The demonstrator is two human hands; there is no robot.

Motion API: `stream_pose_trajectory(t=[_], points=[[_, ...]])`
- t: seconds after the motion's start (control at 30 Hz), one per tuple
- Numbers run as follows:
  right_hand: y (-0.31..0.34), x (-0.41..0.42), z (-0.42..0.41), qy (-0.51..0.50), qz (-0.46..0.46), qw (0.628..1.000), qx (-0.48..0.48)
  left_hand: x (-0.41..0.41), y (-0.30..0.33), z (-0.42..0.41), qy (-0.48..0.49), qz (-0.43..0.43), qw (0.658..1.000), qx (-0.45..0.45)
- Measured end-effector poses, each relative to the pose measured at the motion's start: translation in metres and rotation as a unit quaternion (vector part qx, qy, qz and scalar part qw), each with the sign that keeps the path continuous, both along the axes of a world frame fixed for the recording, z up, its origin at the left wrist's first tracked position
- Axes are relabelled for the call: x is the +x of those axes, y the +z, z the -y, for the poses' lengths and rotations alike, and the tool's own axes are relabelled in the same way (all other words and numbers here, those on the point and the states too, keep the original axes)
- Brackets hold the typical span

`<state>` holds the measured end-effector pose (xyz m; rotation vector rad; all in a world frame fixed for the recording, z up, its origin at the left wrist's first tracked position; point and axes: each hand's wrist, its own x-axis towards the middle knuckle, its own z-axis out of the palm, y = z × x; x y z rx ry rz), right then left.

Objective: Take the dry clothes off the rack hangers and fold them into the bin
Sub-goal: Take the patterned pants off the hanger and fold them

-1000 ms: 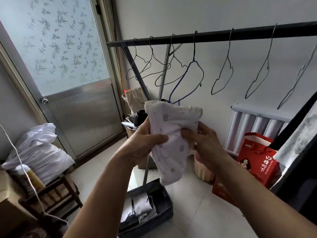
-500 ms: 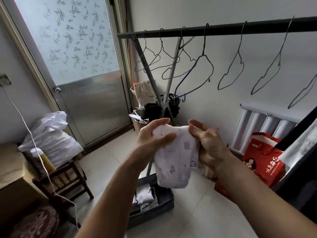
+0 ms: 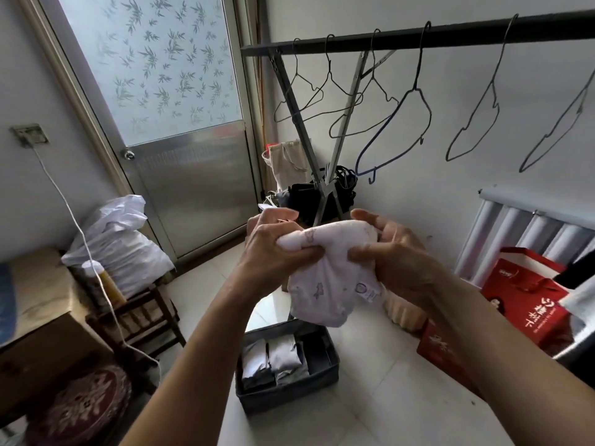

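Garment (image 3: 328, 284), soft white printed cloth, bunched.

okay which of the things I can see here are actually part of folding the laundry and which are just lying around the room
Part of the job:
white printed garment, gripped by left hand and right hand
grey bin with folded clothes
rack bar, bare wire hangers

Just lying about:
red gift bag
white plastic sack
wooden stool
radiator

Two bare forearms are seen, entering from 6 and 4 o'clock. No sleeve is worn on either. The left grip (image 3: 273, 249) and right grip (image 3: 397, 255) are ungloved.
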<state>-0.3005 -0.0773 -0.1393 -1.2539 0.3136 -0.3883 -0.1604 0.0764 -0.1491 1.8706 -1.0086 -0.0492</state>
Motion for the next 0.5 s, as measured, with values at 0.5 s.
stream_pose_trajectory(t=[0.5], points=[[-0.023, 0.1, -0.008, -0.188, -0.121, 0.87, -0.44, 0.084, -0.014, -0.021, -0.123, -0.172, 0.967, -0.141]])
